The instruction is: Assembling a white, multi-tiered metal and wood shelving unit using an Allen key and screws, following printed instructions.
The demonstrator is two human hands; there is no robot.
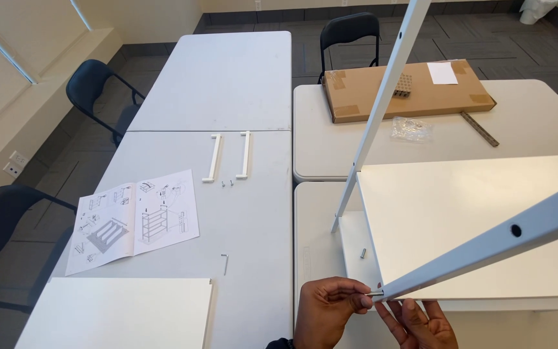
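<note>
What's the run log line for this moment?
left hand: pinching screw | right hand: under rail end | shelf: on table

Open instr. booklet (135, 220), 2 white bars (229, 156), hex key (225, 264), cardboard box (408, 92), hardware bag (412, 129), 3 chairs.

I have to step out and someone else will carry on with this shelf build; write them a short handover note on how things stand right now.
Left hand: fingertips pinch a small silver metal bolt at the end of the white metal rail.
Right hand: under that rail end, steadying it; whether it grips is unclear.
Placed: rail lies across the white shelf board; a second white upright post stands at the board's far corner.
Done: bolt at the rail end, how deep is unclear.
Left: two white short bars, loose screws, the small hex key; open instruction booklet on the grey table.
</note>
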